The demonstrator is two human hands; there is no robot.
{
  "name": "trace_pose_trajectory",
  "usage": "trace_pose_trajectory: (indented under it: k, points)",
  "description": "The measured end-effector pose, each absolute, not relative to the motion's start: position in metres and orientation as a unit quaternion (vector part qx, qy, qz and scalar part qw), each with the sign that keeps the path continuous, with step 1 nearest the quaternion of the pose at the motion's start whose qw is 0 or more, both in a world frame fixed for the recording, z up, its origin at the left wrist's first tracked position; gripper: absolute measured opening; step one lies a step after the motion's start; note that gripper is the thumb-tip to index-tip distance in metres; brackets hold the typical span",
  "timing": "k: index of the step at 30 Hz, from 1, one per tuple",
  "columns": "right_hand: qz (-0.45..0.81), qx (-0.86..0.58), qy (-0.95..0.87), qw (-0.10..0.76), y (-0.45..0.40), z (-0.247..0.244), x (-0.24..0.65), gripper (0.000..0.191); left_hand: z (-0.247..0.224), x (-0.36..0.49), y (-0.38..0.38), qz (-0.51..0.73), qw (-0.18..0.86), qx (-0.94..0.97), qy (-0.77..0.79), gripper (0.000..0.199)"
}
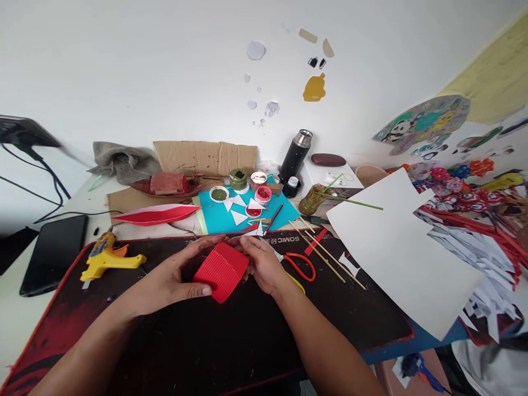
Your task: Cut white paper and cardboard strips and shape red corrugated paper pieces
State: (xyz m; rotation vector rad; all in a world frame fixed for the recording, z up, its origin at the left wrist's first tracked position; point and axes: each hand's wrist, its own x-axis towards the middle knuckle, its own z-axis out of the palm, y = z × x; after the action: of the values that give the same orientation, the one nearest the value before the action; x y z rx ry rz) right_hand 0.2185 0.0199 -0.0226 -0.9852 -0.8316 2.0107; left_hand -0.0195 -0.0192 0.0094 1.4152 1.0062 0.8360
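A red ridged piece [221, 270], curved like a small box or roof, is held between both hands above the dark mat [214, 352]. My left hand [185, 275] grips its left side, with the thumb along the lower edge and the fingers behind. The fingers of my right hand [262, 261] close on its upper right edge; their tips are partly hidden. Orange-handled scissors [300, 266] lie just right of my right hand. A yellow glue gun [109, 258] rests on the mat to the left. Behind it lies a red boat-shaped piece [157, 214].
Open paint pots [238, 179] stand on a blue sheet [210, 212]. Thin sticks [325, 258] lie right of the scissors. A black flask [295, 157], a cup of murky liquid [312, 201] and a large white sheet [396, 242] are farther right. A phone [53, 256] lies left.
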Motion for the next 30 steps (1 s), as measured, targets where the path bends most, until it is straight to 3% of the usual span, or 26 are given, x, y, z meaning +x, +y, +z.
trace_pose_trajectory:
  k: [7,15,30]
  points:
    - [0.754,-0.39,-0.38,0.367,0.022,-0.019,0.22,0.065,0.012,-0.02,-0.017,0.391,0.605,0.537,0.44,0.084]
    - [0.688,-0.348,-0.505,0.388,0.02,-0.02,0.221,0.064,0.004,-0.025,-0.012,0.409,0.599,0.497,0.476,0.091]
    - [0.591,-0.397,-0.619,0.332,0.01,-0.026,0.216,0.113,-0.006,-0.003,-0.012,0.45,0.571,0.486,0.486,0.103]
